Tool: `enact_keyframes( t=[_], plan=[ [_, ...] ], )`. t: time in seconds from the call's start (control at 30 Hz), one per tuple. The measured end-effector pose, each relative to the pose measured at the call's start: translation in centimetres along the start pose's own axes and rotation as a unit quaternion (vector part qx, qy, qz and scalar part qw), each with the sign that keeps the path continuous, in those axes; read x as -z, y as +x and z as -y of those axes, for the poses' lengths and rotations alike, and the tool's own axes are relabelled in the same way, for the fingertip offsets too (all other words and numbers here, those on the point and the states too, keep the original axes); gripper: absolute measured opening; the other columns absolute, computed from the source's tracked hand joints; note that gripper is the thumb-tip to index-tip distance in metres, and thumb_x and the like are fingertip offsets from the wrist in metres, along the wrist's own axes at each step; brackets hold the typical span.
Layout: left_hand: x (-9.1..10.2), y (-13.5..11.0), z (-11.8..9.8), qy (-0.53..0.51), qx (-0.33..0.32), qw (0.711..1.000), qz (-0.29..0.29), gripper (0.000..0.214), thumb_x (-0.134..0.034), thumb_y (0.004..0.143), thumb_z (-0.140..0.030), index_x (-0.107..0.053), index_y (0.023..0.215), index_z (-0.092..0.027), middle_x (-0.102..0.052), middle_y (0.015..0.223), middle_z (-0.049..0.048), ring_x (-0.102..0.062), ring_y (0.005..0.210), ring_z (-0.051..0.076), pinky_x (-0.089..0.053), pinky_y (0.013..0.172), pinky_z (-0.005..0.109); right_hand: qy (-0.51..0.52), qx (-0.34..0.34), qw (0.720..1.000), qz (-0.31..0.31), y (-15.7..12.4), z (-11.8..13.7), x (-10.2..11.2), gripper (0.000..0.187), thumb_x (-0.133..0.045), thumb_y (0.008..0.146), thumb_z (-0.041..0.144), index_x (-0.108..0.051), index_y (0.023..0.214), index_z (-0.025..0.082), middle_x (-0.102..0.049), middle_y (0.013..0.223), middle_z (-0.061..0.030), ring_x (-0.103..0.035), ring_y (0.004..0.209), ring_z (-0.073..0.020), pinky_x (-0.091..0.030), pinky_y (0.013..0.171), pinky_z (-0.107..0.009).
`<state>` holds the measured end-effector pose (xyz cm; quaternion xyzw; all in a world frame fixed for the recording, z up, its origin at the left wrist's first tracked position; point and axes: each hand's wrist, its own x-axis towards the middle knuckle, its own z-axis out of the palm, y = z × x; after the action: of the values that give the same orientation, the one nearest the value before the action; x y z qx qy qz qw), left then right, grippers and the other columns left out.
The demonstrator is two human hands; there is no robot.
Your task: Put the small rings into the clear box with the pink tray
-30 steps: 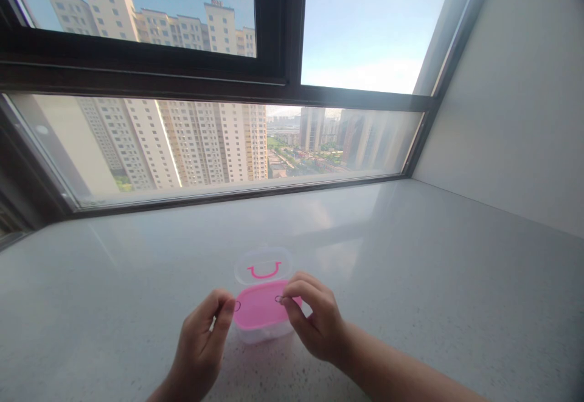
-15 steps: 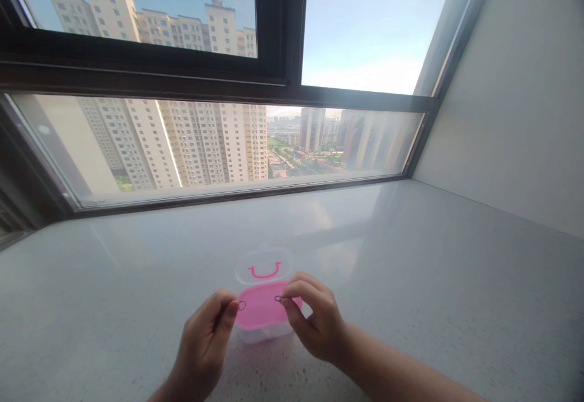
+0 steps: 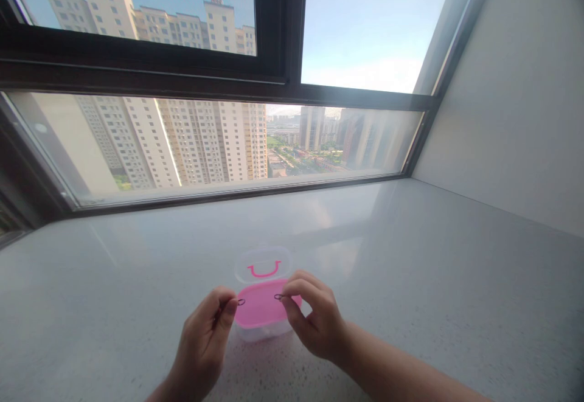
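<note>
A small clear plastic box (image 3: 261,328) with a pink inside stands open on the grey sill, its clear lid (image 3: 263,262) with a pink handle lying flat behind it. My left hand (image 3: 204,341) pinches a small dark ring (image 3: 241,301) at the box's left edge. Over the box's right half, my right hand (image 3: 314,320) pinches a second small ring (image 3: 277,297) between thumb and forefinger. The two rings are a few centimetres apart above the pink tray.
The wide grey stone sill (image 3: 410,268) runs to a dark-framed window (image 3: 278,73) at the back, with high-rise buildings outside. A white wall (image 3: 515,98) closes off the right side.
My left hand has shifted its ring slightly to the right and up, toward the one in my right hand. My right hand has hardly moved.
</note>
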<state>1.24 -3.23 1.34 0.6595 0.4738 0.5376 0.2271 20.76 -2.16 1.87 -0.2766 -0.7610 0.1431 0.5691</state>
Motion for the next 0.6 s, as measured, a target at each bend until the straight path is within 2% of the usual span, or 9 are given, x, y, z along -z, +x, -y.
enact_keyframes(
  t=[0.3,0.6],
  plan=[
    [0.11,-0.07,0.8,0.007,0.003,1.0,0.002,0.022,-0.048,0.087,-0.035,-0.057,0.073,-0.02,-0.047,0.06,-0.0053,-0.043,0.054,0.013,-0.036,0.053,0.021,0.009,-0.003,1.0,0.0,-0.04,-0.3,-0.05,0.012,-0.05,0.081,0.007,-0.057,0.081,0.017,-0.057,0.071,-0.0043,-0.052,0.067,-0.016,-0.041,0.063,-0.028],
    [0.0,0.1,0.19,0.008,0.003,1.0,0.002,0.025,-0.048,0.086,-0.034,-0.056,0.068,-0.019,-0.047,0.058,-0.0048,-0.044,0.054,0.013,-0.036,0.053,0.021,0.012,-0.004,1.0,-0.001,-0.09,-0.13,-0.04,0.012,-0.05,0.082,0.008,-0.057,0.081,0.017,-0.056,0.071,-0.0039,-0.051,0.067,-0.0158,-0.041,0.063,-0.028]
  ],
)
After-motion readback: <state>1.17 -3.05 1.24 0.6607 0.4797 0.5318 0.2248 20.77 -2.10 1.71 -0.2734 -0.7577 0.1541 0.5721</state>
